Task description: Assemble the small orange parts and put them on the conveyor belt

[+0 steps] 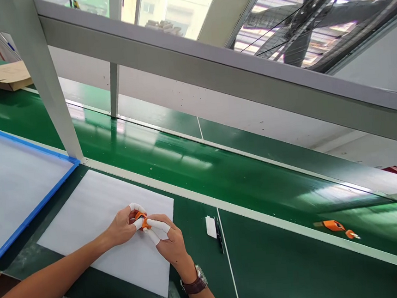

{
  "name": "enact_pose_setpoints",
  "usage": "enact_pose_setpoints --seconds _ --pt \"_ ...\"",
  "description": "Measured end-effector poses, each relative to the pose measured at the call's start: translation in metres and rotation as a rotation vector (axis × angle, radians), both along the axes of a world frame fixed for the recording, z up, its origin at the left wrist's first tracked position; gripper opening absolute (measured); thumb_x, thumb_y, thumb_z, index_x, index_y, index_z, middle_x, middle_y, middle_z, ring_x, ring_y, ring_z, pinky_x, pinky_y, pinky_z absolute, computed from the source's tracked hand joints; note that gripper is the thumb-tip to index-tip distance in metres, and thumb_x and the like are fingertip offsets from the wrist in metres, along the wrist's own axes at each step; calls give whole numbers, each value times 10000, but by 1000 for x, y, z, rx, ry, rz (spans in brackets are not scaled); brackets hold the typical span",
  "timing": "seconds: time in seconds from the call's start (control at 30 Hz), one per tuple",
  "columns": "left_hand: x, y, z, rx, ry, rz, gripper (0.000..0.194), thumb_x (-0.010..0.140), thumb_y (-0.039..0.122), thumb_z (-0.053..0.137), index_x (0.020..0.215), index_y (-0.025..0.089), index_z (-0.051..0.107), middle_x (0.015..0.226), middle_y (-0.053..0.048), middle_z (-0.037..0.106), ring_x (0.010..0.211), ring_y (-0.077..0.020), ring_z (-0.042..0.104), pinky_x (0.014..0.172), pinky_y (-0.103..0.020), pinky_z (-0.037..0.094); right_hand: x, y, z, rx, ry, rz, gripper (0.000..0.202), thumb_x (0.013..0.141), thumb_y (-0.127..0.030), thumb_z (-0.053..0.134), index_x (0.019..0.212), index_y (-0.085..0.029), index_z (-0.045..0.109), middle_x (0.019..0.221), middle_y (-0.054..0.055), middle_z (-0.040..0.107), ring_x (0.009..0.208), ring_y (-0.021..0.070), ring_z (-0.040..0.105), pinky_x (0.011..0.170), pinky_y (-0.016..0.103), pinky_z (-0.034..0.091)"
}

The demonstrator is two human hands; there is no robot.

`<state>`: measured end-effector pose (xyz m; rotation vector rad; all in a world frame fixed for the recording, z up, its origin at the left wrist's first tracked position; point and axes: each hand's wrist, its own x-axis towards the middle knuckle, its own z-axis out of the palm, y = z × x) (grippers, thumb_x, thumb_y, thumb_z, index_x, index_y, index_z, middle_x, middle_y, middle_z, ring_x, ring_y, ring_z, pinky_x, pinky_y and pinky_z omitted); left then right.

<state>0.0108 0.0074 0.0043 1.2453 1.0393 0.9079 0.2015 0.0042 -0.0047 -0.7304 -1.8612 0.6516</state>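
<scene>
Orange part [146, 224] is held over the white sheet [99, 206], at three o'clock from its centre. Left hand [123, 226] at nine, right hand [173, 246] at four o'clock: fingers [160, 225] clamped on it, presumably for steadiness.

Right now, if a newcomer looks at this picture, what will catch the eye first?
Probably the small orange piece, held between the left hand and the right hand over the white sheet. The blue frame at the left edge and what looks like a large fan at the upper right might come next.
</scene>
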Motion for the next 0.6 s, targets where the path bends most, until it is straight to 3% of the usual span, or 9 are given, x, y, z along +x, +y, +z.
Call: enact_pose_setpoints --seconds 0.17,0.3,0.43,0.6 --pt "-5 3 5 -207 -242 -49 292 863 216 670 1149 201 615 1125 -86 679 1083 -240 647 942 -397 531 -1 2 -3 -24 54 -61 441 853 -67 699 1208 -326 663 1098 45 716 985 214 697 822 399 617" --pt "-6 4 10 -274 -340 -33 281 874 286 693 1135 190 658 1134 -94 669 1092 -253 639 970 -435 529 1 4 -2 29 17 -16 486 857 -72 702 1252 -348 644 1112 44 726 985 225 687 827 429 601" --pt "-3 3 9 -271 -316 -24 324 854 296 723 1159 195 682 1140 -94 696 1083 -243 644 968 -402 519 -2 2 -5 -13 55 -32 465 871 -81 689 1242 -359 649 1101 30 728 980 213 682 830 415 597" --pt "-1 4 3 -219 -296 30 219 836 299 733 1011 169 729 1013 -81 751 974 -231 689 902 -378 540 -8 -2 -14 -120 96 -67 406 885 -114 684 1204 -365 669 1128 24 714 1022 206 684 851 390 603"
